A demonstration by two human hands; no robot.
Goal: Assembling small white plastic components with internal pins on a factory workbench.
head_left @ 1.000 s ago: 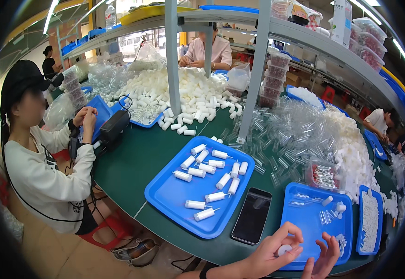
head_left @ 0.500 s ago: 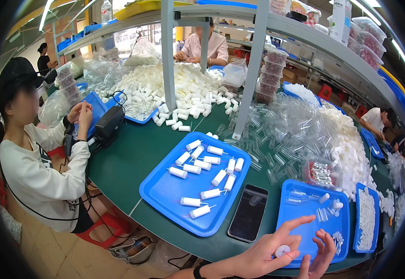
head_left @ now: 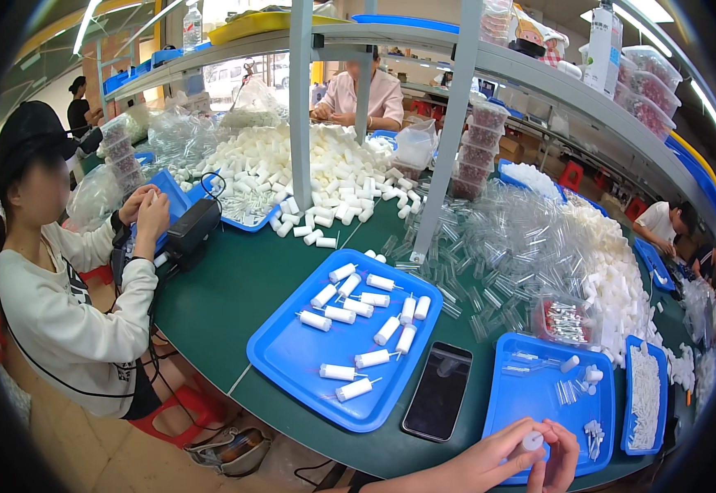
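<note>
My left hand (head_left: pixel 489 462) and my right hand (head_left: pixel 561 457) meet at the lower edge, over the near rim of a blue tray (head_left: pixel 530 394). Together they pinch a small white cap (head_left: pixel 532 441) between the fingertips. That tray holds a few clear thin tubes (head_left: pixel 570 391) and small white parts (head_left: pixel 593 430). To the left lies a larger blue tray (head_left: pixel 292 361) with several white cylinders with pins (head_left: pixel 358 311). A black phone (head_left: pixel 438 391) rests between the two trays.
A heap of clear tubes (head_left: pixel 522 238) and white cylinders (head_left: pixel 612 279) fills the right of the green table (head_left: pixel 226 296). A grey post (head_left: pixel 444 140) rises mid-table. A seated person in white (head_left: pixel 62 312) works at the left; others sit beyond.
My hands have come together and the left fingers have folded down onto the white cap. The view has shifted slightly, so the trays sit a bit higher and more to the left.
</note>
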